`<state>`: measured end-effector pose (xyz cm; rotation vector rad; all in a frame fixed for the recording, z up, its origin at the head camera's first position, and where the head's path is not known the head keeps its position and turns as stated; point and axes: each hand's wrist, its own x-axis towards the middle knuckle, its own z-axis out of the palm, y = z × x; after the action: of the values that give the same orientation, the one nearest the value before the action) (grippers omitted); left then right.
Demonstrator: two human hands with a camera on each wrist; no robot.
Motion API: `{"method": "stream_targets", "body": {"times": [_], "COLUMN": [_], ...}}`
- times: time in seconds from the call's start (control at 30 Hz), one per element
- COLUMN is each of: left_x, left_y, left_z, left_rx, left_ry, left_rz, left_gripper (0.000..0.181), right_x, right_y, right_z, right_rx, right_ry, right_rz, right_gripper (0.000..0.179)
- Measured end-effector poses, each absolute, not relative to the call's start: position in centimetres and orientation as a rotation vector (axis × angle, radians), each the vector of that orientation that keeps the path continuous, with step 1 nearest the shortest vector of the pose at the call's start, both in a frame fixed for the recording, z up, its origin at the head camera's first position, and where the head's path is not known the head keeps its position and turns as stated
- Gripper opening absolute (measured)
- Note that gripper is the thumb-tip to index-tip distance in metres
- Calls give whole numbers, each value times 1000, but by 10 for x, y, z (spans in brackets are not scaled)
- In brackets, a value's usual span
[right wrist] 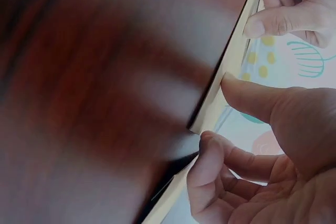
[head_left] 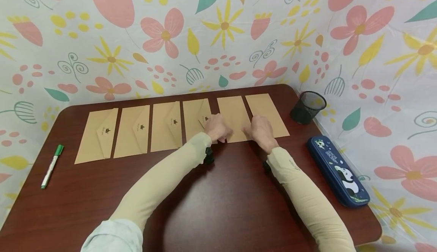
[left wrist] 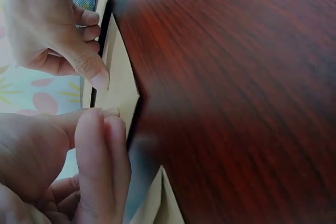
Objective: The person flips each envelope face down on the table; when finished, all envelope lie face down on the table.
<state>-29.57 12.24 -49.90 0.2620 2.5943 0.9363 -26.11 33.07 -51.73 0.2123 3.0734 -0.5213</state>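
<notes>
Both hands are at a plain kraft envelope (head_left: 233, 111), second from the right in a row of several. My left hand (head_left: 217, 127) holds its near left corner, thumb on top and fingers curled at the side edge. At the near right corner is my right hand (head_left: 261, 132), its thumb (right wrist: 236, 87) pressed on the paper and its curled fingers right at the edge. Another plain envelope (head_left: 268, 111) lies to the right. Just left, partly hidden by the left hand, lies an envelope (head_left: 192, 111) showing its pointed flap and a small black crown print.
Three more flap-up envelopes, among them the leftmost envelope (head_left: 90, 138), continue the row leftward. A green-capped marker (head_left: 52, 166) lies at the left. On the right stand a black mesh pen cup (head_left: 304, 110) and a navy panda pencil case (head_left: 336, 170) along the table (head_left: 222, 206) edge.
</notes>
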Motion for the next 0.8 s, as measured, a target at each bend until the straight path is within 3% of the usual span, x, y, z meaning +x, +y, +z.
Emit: {"method": "stream_targets", "body": {"times": [0.1,0.23,0.33,0.4,0.63,0.8], "left_x": [-278,-251,-243,-245,-231,-233], "left_y": [118,104,91,80,48,29], "left_z": [-476,-445,-440,-448,-429,-432], "left_rx": [273,254,264,289,208,187], "left_ry": [2616,2601,2595,2647,2796,2852], "left_rz": [969,1096,1222,1272,1269,1328], "left_gripper": [35,44,35,28,17,14], "right_x": [-264,-231,-203,-198,-205,-235], "right_y": [332,303,270,256,211,195], "right_z": [-525,-480,-443,-439,-444,-488], "right_rx": [212,218,201,178,40,-77], "right_ry": [3110,3105,3088,3080,3022,3099], "right_rz": [-569,-747,-837,-873,-959,-785], "right_gripper": [44,40,47,49,46,39]}}
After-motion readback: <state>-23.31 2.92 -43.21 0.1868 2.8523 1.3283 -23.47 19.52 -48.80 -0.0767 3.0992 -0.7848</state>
